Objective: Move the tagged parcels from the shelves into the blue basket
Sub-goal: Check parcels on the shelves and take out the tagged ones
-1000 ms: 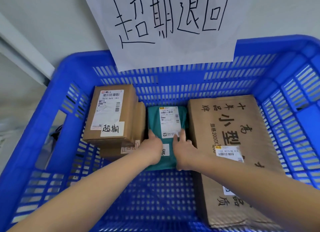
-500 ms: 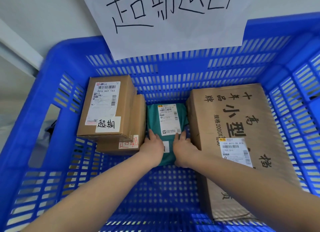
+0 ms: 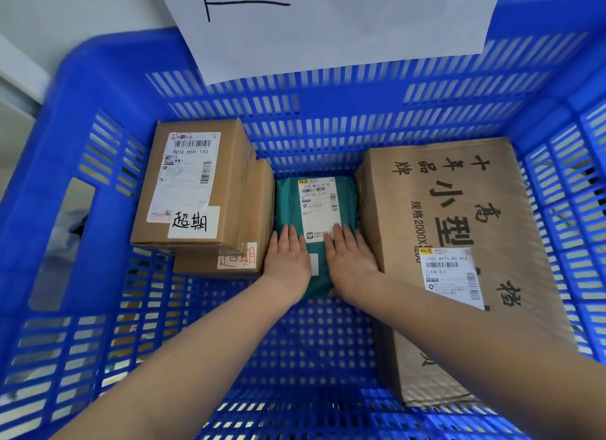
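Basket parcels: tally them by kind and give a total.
Cardboard boxes: 3, the top box, the box under it and the big box.
Green bags: 1, the bag under both hands.
Total: 4 in the basket.

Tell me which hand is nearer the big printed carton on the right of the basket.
Right. The right hand lies on the green parcel beside the big carton; the left hand is on the parcel's far side.

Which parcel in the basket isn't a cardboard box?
The green bag parcel in the middle, lying between the stacked small boxes and the large carton. Both hands rest flat on its near end.
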